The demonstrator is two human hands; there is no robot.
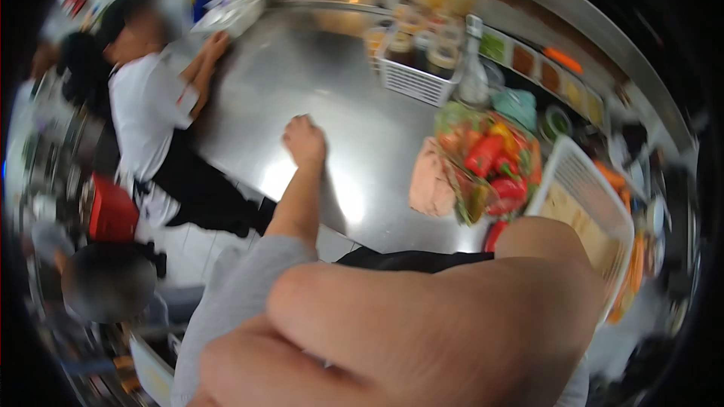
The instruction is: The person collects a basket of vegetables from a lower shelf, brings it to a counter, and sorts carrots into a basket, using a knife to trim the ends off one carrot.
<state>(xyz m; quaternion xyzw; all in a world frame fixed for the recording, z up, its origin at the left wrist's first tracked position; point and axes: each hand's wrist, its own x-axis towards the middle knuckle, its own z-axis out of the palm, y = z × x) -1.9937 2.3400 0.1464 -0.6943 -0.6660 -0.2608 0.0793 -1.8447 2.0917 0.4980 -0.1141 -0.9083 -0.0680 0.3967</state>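
My left hand point(304, 137) rests on the stainless steel counter point(266, 85), its fingers bent and small in the view; whether anything is under them cannot be told. Bare skin, seemingly my right hand point(407, 316) with bent fingers, looms very near the lens and fills the lower middle; its fingertips and anything in them cannot be made out. To the right on the counter lies an open clear bag with red bell peppers point(485, 155) and some yellow or orange ones. Beside it is a pinkish bundle point(431, 178). A white perforated plastic basket point(571, 164) stands at the right.
A white basket point(417, 86) of sauce bottles stands at the back. Behind the peppers are a row of seasoning containers point(523, 59) and a teal cloth or bag point(515, 107). A co-worker point(144, 113) stands at the counter's left side, hands near a white plastic bag point(237, 11).
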